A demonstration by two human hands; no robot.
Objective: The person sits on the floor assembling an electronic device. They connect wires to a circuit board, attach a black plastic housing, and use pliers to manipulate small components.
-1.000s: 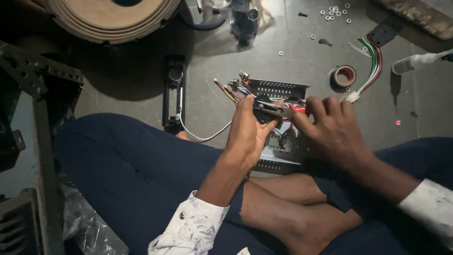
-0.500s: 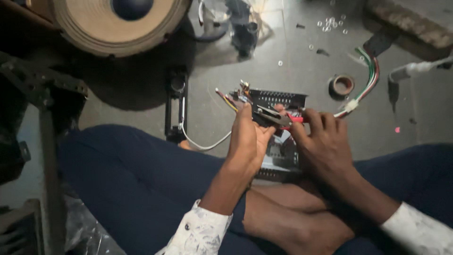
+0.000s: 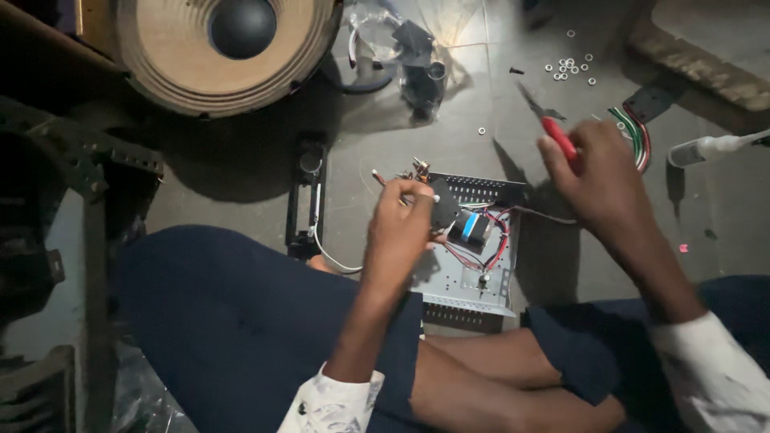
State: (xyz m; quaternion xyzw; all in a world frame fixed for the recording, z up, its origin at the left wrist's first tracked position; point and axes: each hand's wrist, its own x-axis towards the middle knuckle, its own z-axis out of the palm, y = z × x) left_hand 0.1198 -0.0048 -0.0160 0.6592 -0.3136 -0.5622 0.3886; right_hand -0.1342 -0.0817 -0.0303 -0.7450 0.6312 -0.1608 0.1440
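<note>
A grey metal chassis (image 3: 473,281) with red wires and a blue part inside rests on the floor against my crossed legs. My left hand (image 3: 401,228) grips its upper left corner, fingers curled around a thin red-and-white wire end. My right hand (image 3: 597,180) is raised to the right of the chassis, closed on red-handled pliers (image 3: 557,136) whose dark jaws point up and left. The hand hides most of the handles.
A large speaker cone (image 3: 228,48) lies at the top left. A black bracket (image 3: 309,196) sits left of the chassis. Loose washers (image 3: 571,68), a wire bundle (image 3: 634,132), a white tube (image 3: 714,148) and a dark metal frame (image 3: 72,160) lie around.
My right hand has lifted off the chassis with the pliers and moved up and right. The inside of the chassis now shows. My left hand stays at its corner.
</note>
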